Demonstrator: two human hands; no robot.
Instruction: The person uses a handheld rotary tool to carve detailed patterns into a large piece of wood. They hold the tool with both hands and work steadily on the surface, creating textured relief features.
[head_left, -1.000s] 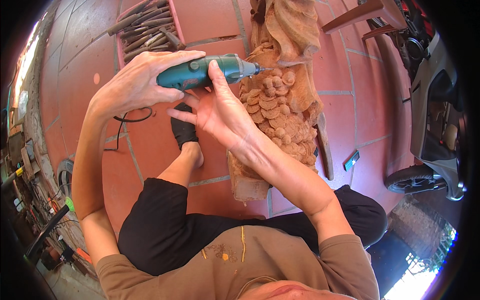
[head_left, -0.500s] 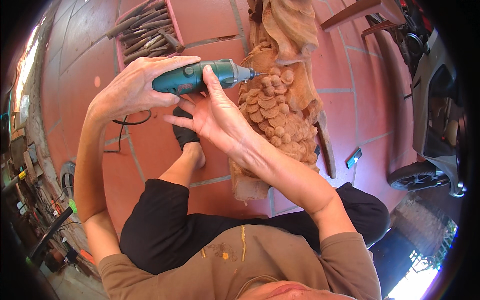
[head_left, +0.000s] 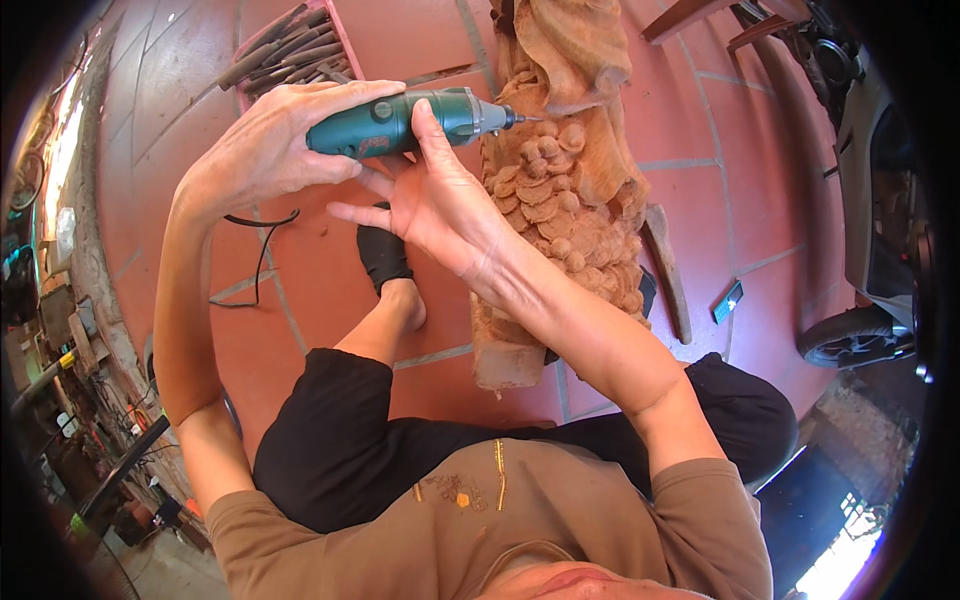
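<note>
A person's left hand (head_left: pixel 268 142) is holding the rear of a green power tool (head_left: pixel 395 125), thumb and fingers closing against it. Just right of that grip, the right hand (head_left: pixel 437 195) is resting its thumb on the tool, outer fingers spreading loosely; its hidden fingers' hold cannot be told. A brown carving (head_left: pixel 565 215) is lying right of both hands, the thin bit (head_left: pixel 531 119) pointing over it.

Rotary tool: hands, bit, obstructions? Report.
Left hand grips rear of green rotary tool; right hand supports its front. Bit over wood carving, contact unclear. Nothing visibly blocking the bit.
</note>
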